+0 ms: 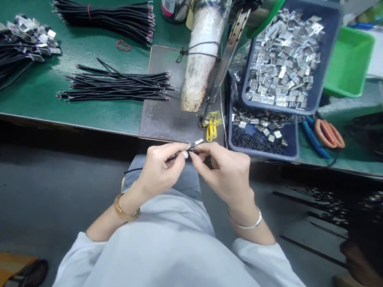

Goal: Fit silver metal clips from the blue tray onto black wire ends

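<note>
So both hands are working just off the near edge of the green worktop (35, 91). The left hand (161, 167) is pinching a thin black cable (133, 170), whose tail is poking out to the left, and the right hand (224, 167) is pinching it at the other end, fingertips narrow and nearly meeting the left's. A little metal piece (198, 142) is showing right at that end, but it's too small to tell which fingers are gripping it. Just beyond, a yellow piece (213, 129) is sitting on a dark board (164, 119). More loose cables (117, 85) are lying far left of the hands, with a tied bundle (110, 19) resting farther back. Over on the right, a blue-grey tray (332, 19) full of metal parts is overlapping a lower tray (292, 144), and orange-and-blue-handled pliers (329, 133) are lying beside them.
</note>
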A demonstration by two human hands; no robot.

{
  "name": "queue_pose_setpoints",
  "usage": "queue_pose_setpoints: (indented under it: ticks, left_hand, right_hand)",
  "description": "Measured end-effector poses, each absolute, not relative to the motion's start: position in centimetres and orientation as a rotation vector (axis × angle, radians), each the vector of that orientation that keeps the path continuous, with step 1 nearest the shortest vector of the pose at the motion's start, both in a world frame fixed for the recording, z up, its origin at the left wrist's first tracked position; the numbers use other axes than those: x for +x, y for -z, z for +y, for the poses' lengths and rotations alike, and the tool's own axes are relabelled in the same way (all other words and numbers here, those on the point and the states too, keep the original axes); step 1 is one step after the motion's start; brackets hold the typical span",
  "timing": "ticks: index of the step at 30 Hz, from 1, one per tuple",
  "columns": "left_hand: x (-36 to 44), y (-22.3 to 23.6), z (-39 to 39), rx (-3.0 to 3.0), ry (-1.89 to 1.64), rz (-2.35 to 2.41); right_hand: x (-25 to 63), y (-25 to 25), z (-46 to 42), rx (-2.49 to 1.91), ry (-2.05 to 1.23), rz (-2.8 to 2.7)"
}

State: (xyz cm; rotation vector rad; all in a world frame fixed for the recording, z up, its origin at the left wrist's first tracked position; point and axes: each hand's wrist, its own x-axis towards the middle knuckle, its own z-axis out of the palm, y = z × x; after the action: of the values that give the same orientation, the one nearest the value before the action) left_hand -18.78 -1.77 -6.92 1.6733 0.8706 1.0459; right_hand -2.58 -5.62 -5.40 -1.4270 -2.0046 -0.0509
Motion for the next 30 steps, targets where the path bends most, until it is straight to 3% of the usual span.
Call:
queue_pose_setpoints:
  ticks: [7, 10, 13, 21, 25, 30]
  left_hand:
    - [-19.7, 6.7, -2.2, 1.801, -1.022, 0.742]
    - [-19.5, 6.5, -2.2, 1.823, -1.065, 0.665]
    - [-18.7, 6.0, -2.0, 1.747, -1.084, 0.646]
    - [-16.7, 5.8, -0.6, 1.232, -0.953, 0.73]
    - [-15.9, 6.5, -0.6, 1.138, -0.992, 0.731]
    - [-15.0, 6.5, -1.4, 1.183, -1.04, 0.808]
  right_hand:
    - [-0.7, 4.2, -6.7, -1.439, -0.047, -1.768]
    - [2.9, 3.8, -6.1, -1.636, 0.107, -1.523]
    - [6.7, 4.7, -4.5, -1.769, 0.277, -1.713]
    - [10.0, 7.3, -2.2, -1.914, 0.183, -1.869]
    - [9.0, 6.3, -2.8, -1.852, 0.117, -1.788]
    - [5.2, 4.4, -5.0, -1.474, 0.001, -1.263]
